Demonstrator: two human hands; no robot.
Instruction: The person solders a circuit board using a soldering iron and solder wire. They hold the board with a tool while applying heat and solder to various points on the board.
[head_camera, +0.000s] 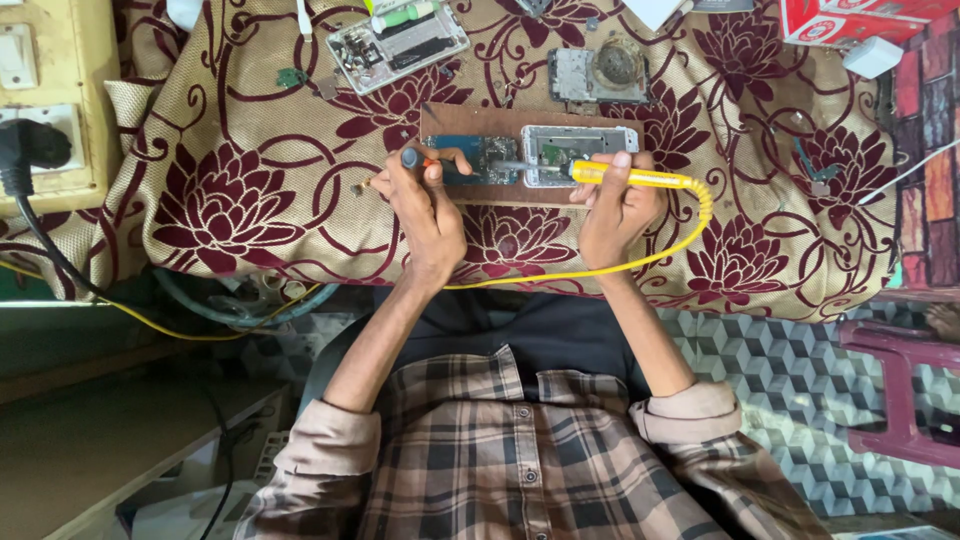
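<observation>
Yellow soldering iron (640, 178) gripped in right hand (618, 210), lying crosswise, tip on opened phone (578, 152); left hand (428, 205) pinching small tool (410, 158) just left of phone.

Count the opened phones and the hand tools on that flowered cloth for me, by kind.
Opened phones: 3
Yellow soldering iron: 1
Small screwdriver: 1
Total: 5
</observation>
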